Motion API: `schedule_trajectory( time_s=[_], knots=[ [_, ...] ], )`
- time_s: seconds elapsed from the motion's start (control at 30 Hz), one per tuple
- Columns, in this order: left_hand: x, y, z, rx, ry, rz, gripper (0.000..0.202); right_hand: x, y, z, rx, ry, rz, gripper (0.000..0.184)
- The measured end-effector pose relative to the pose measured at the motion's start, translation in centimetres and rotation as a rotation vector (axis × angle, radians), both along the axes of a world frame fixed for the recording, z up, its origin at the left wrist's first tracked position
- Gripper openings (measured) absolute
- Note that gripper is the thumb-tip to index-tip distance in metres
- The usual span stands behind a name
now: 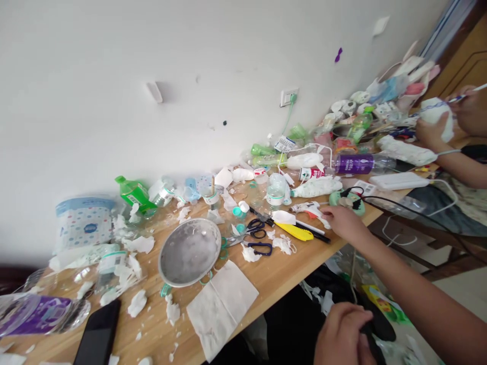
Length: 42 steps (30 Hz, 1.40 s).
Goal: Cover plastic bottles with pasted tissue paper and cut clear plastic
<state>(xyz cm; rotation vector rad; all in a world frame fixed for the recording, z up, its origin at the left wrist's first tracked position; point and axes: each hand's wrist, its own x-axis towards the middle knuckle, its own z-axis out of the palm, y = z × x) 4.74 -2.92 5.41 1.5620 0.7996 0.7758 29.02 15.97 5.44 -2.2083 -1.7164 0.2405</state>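
Note:
My right hand [340, 220] lies at the table's front edge, fingers stretched out flat and open. Its fingertips touch the handle of a white hot-glue gun [310, 208]. Just left of them are a black-and-white pen [312, 230] and a yellow utility knife [293, 231]. A green round power plug block [348, 201] with black cables sits just behind the hand. Below the table edge, over my lap, my left hand [340, 334] is curled shut around a black object [368, 335] that I cannot identify.
The wooden table [274, 276] carries a metal bowl [189, 252], a tissue sheet [220, 306], scissors [254, 228], a black phone [99, 337], plastic bottles and paper scraps. At far right another person's hands [433, 133] hold a white object and a pen.

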Motion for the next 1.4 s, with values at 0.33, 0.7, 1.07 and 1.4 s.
schedule_trajectory(
  time_s=[0.33, 0.7, 1.07, 1.4],
  knots=[
    [-1.0, 1.1, -2.0, -0.221, -0.056, 0.035, 0.036, 1.9, 3.8, 1.9, -0.519, -0.063, 0.068, 0.024],
    [-1.1, 1.5, -4.9, -0.367, -0.029, 0.021, 0.028, 0.2, 2.9, 1.9, -0.322, 0.016, 0.055, 0.023],
    [-3.4, 1.3, -6.4, -0.398, 0.013, 0.07, 0.029, 0.6, -8.6, -1.3, 0.438, 0.271, -0.527, 0.049],
    [-3.2, 2.6, -7.1, -0.384, 0.023, 0.128, 0.033, 5.9, -10.7, -4.2, 0.011, 0.687, -0.213, 0.062]
  ],
)
